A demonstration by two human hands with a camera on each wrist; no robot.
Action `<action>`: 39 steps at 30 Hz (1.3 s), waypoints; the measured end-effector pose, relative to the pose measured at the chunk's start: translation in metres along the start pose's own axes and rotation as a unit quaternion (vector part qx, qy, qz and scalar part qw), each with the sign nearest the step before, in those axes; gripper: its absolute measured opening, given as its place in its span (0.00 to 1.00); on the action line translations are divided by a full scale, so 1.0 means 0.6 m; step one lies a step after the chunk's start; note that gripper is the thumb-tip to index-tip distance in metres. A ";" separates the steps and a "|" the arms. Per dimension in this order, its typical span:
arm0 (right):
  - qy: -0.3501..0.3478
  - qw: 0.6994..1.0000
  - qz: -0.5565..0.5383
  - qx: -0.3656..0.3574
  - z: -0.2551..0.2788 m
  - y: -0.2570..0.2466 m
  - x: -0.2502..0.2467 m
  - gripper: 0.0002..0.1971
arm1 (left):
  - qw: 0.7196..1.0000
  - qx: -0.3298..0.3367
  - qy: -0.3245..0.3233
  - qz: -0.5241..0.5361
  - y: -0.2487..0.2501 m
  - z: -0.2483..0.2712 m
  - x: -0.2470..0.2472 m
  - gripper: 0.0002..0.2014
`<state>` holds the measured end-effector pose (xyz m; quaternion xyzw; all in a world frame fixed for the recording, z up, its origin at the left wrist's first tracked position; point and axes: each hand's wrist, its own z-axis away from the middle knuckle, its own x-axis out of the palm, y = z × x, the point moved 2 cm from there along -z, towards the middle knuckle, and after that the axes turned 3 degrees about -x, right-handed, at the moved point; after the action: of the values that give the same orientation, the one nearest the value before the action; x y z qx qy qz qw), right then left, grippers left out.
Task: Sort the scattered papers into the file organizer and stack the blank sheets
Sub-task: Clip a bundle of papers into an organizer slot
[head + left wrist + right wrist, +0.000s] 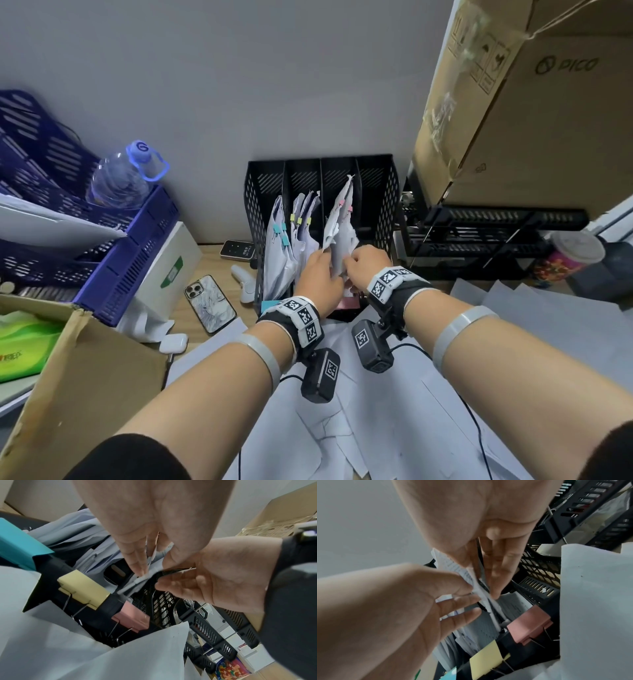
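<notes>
A black mesh file organizer stands against the wall. Its left slot holds papers with blue clips, the second slot papers with yellow clips. From the third slot rises a crumpled printed paper bundle with pink clips. My left hand and right hand both pinch its lower part. In the left wrist view my left hand grips the paper bundle; in the right wrist view my right hand pinches it too. Blank sheets lie scattered on the desk under my forearms.
Yellow and pink binder clips sit on the organizer's front edge. Left stand a blue crate, a water bottle, a phone and an open cardboard box. Black trays and a big carton are at the right.
</notes>
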<state>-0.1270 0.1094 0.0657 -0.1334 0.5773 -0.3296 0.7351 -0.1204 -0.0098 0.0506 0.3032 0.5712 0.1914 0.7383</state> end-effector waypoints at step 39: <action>0.134 0.904 -0.147 0.378 0.335 0.735 -0.135 0.22 | 0.916 -0.096 -0.359 0.154 0.209 0.119 0.530 0.18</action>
<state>0.1978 0.4531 -0.0671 0.1165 0.4765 -0.6420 0.5893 0.0434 0.2668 -0.0855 0.3632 0.1930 0.2352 0.8807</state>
